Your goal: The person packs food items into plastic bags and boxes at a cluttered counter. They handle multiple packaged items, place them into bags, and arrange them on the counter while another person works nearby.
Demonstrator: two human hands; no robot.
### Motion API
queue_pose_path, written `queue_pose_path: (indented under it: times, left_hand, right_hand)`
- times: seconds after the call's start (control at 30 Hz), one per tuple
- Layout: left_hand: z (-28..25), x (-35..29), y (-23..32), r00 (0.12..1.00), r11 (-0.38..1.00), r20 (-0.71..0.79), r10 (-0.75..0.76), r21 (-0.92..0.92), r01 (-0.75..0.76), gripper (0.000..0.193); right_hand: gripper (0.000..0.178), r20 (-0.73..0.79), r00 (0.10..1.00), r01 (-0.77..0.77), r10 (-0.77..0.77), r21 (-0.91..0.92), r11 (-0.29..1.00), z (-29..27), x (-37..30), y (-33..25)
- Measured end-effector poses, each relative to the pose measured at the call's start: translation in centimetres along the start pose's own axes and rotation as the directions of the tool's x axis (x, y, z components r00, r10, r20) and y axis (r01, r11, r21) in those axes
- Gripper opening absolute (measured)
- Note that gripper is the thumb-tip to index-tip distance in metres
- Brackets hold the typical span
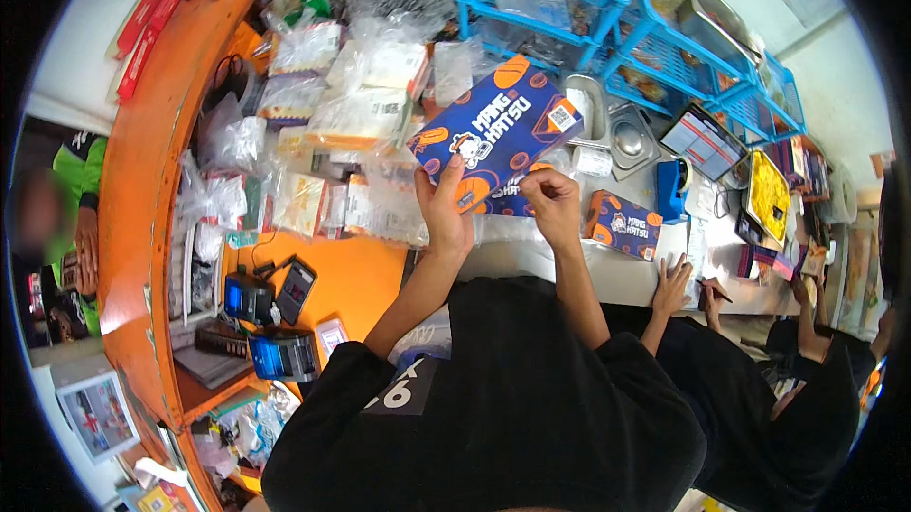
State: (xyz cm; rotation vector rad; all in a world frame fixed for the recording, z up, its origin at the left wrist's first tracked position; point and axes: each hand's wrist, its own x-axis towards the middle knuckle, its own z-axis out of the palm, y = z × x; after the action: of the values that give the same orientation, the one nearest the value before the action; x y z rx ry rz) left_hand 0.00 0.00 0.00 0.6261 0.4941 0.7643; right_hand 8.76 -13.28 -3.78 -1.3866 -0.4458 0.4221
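My left hand [444, 208] grips a dark blue carton box [520, 123] with orange pictures by its lower left corner, thumb on the front. The box is tilted, its printed face up towards me. Close to its lower right edge is my right hand [555, 206], fingers curled together; whether a small thing is pinched in them cannot be made out. A second blue box [513, 201] of like print lies partly hidden beneath the raised one. To the right of my right hand, a smaller blue box [622, 224] rests on the counter.
Stacks of plastic-wrapped cartons [365, 113] fill the left and back. Blue plastic racks [664, 47], a tablet screen [703, 140] and a tray of yellow food [767, 197] stand right. A co-worker's hand [673, 286] lies on the counter; another holds a pen.
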Motion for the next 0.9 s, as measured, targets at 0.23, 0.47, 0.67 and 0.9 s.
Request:
queue_pose_path:
  times: [0.23, 0.47, 0.67, 0.9]
  left_hand:
    - [-2.2, 2.0, 1.2, 0.988, 0.992, -0.091, 0.122, 0.052, -0.118, 0.043]
    - [-3.0, 1.8, 1.2, 0.981, 0.991, -0.152, 0.118, 0.075, -0.108, 0.042]
    - [-3.0, 0.7, 1.2, 0.988, 0.991, -0.084, 0.132, 0.042, -0.129, 0.043]
    - [-3.4, 0.7, 3.2, 0.968, 0.961, 0.051, -0.245, -0.119, 0.249, 0.039]
  right_hand:
    - [0.011, 0.115, 0.993, 0.034, -0.027, -0.057, 0.998, 2.2, -0.6, -4.9]
    - [0.012, 0.131, 0.965, 0.212, -0.225, 0.108, 0.971, 3.5, -0.5, -6.2]
    - [0.013, 0.022, 1.0, -0.01, 0.011, -0.016, 1.0, 4.8, 1.6, -2.5]
    - [0.022, 0.11, 0.994, 0.035, -0.027, -0.068, 0.997, 4.4, 1.8, -2.5]
